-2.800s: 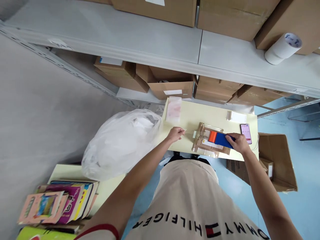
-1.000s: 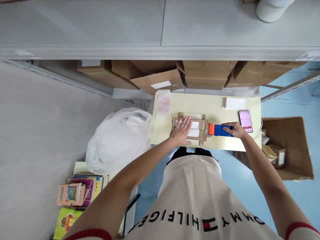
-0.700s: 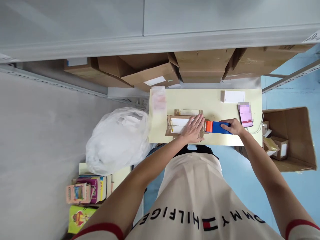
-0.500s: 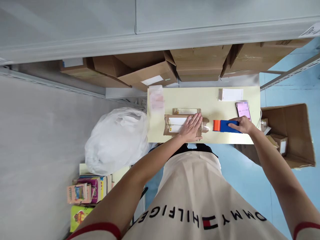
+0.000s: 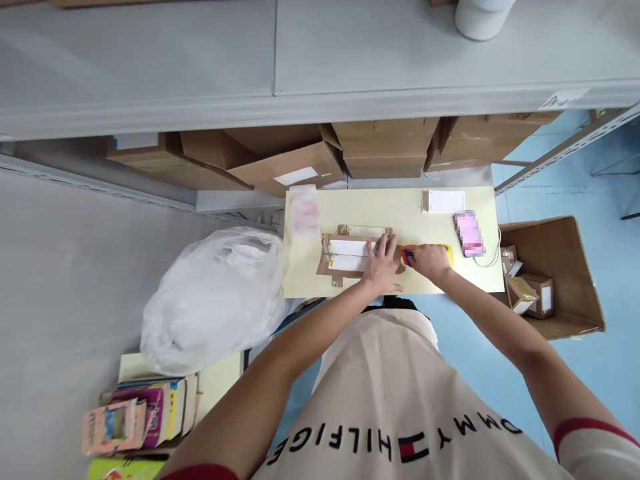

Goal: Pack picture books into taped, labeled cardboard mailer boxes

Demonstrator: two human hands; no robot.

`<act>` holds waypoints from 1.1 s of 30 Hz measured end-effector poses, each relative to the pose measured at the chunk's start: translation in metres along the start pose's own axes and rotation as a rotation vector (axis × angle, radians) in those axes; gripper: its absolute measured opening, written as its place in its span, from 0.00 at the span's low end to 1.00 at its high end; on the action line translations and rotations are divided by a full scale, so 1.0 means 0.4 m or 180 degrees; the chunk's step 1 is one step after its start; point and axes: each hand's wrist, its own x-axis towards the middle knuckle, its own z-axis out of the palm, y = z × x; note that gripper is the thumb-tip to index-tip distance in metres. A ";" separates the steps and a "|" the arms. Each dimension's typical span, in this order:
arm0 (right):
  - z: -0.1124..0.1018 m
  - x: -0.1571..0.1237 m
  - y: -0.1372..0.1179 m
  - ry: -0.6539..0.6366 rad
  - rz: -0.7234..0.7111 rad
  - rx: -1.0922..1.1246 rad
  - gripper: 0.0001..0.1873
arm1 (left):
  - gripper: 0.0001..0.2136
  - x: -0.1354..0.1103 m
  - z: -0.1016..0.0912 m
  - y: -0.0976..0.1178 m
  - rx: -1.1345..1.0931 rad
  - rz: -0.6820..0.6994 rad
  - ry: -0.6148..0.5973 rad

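Note:
A flattened cardboard box (image 5: 350,238) with white labels lies on the pale yellow table (image 5: 305,280). Its right end is partly covered by my left hand (image 5: 381,268), which presses down with the fingers spread. Just to the right, my right hand (image 5: 431,259) is closed around a tape dispenser (image 5: 406,255). The dispenser's red and blue front sits at the right end of the cardboard, and a yellow part shows beyond my knuckles. Whether tape touches the cardboard is too small to tell.
A pink-screened phone (image 5: 469,233) with a cable and a stack of white cards (image 5: 444,201) lie at the table's right. An open carton (image 5: 575,280) holds small boxes. At left are a white plastic bag (image 5: 215,300) and books (image 5: 155,413). Shelved boxes (image 5: 385,147) stand behind.
My right hand has moved left with the tape dispenser, up to the cardboard, and turned it. My left hand stays on the cardboard. The view has shifted slightly.

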 end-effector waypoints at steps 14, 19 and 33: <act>0.323 -0.073 0.151 0.1201 0.0856 0.1052 0.29 | 0.42 -0.236 0.067 -0.313 -0.2081 -0.1849 0.1832; 0.293 -0.117 0.070 0.1745 0.0782 0.1385 0.35 | 0.41 -0.279 0.129 -0.405 -0.3430 -0.1887 0.1459; 0.218 -0.029 -0.103 0.0879 -0.0112 0.3612 0.40 | 0.46 -0.232 0.095 -0.404 -0.4300 -0.0514 0.1125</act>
